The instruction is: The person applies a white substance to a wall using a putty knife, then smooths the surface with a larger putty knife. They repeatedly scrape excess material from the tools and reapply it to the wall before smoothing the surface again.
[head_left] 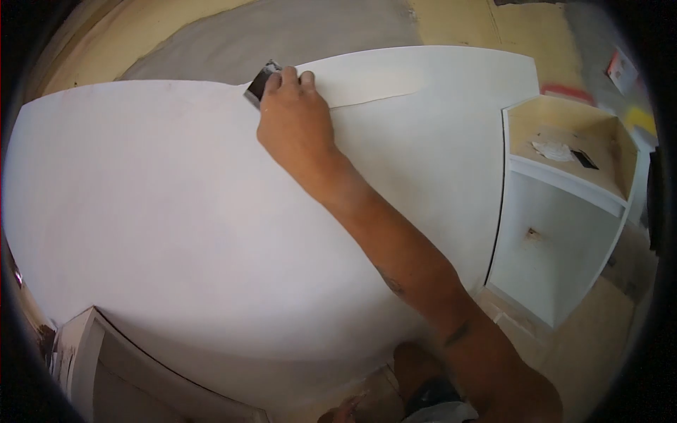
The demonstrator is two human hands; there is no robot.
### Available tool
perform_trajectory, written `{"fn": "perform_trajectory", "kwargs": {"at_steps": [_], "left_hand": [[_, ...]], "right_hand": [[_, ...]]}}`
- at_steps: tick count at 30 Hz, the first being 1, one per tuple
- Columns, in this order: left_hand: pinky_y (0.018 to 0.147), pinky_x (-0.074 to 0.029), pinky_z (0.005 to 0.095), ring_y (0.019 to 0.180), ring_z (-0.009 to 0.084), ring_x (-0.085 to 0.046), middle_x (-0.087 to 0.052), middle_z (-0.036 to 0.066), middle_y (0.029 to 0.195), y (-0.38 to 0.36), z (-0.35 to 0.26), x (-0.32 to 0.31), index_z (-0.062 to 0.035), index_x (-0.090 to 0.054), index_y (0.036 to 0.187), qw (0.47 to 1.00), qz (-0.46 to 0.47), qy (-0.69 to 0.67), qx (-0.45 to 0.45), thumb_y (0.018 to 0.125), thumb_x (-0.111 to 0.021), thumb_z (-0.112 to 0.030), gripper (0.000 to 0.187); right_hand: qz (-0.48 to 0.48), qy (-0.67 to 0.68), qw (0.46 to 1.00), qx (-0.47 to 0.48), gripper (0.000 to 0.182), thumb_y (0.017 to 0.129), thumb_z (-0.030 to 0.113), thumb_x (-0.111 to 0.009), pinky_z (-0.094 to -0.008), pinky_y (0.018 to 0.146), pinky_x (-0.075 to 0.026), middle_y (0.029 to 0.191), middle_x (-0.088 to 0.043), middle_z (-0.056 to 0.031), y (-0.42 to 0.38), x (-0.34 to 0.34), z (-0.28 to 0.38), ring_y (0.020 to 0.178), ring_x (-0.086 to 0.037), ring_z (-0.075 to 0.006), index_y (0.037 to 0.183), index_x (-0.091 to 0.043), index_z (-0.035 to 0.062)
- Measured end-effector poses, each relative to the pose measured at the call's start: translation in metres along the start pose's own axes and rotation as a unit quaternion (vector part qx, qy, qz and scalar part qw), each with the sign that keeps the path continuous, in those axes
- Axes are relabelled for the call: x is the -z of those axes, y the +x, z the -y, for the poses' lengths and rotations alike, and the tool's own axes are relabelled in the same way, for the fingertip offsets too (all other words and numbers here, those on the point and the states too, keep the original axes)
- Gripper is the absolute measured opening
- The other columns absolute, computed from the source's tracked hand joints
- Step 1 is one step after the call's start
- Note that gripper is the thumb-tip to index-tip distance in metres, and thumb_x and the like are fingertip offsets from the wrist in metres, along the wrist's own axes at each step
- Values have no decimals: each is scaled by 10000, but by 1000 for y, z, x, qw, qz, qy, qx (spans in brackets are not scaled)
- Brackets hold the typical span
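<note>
My right hand (296, 116) reaches across a large white panel (197, 204) to its far edge. Its fingers are closed on a small dark flat piece of what looks like sandpaper (262, 83), whitened along its upper end. The piece rests right at the dip in the panel's far edge. To the right of my fingers a thin curved line borders a smoother, cream-tinted strip (377, 83) on the white surface. My left hand is out of sight.
An open white cabinet (557, 240) stands at the right; on its upper shelf lie a crumpled white scrap (553, 151) and a dark flat piece (584, 159). Another white frame (81, 345) is at the lower left. Beyond the panel lies a grey and yellowish floor (282, 35).
</note>
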State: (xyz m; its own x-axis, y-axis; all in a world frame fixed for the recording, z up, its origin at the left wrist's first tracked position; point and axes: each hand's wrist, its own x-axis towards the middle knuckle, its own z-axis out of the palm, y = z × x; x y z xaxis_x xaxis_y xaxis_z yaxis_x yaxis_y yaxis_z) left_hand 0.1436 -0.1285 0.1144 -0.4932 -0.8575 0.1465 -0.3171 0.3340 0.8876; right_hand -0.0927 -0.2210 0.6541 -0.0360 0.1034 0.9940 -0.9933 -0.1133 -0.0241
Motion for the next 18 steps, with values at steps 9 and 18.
{"fn": "perform_trajectory", "kwargs": {"at_steps": [9, 18], "left_hand": [[821, -495, 299, 933, 209, -630, -647, 102, 1106, -27, 46, 9, -24, -562, 1297, 990, -45, -105, 81, 941, -538, -120, 369], [616, -510, 356, 857, 202, -643, -657, 69, 1013, -26, -86, 7, -85, -577, 1228, 830, -125, -528, 127, 978, -555, -325, 347]], "right_hand": [[13, 18, 998, 65, 291, 746, 27, -632, -295, 620, -564, 951, -567, -173, -13, -19, 84, 892, -553, -268, 991, -618, -129], [255, 113, 951, 134, 124, 773, 44, -598, -409, 653, -526, 879, -653, -117, -35, 57, 64, 891, -613, -274, 860, -686, 38]]}}
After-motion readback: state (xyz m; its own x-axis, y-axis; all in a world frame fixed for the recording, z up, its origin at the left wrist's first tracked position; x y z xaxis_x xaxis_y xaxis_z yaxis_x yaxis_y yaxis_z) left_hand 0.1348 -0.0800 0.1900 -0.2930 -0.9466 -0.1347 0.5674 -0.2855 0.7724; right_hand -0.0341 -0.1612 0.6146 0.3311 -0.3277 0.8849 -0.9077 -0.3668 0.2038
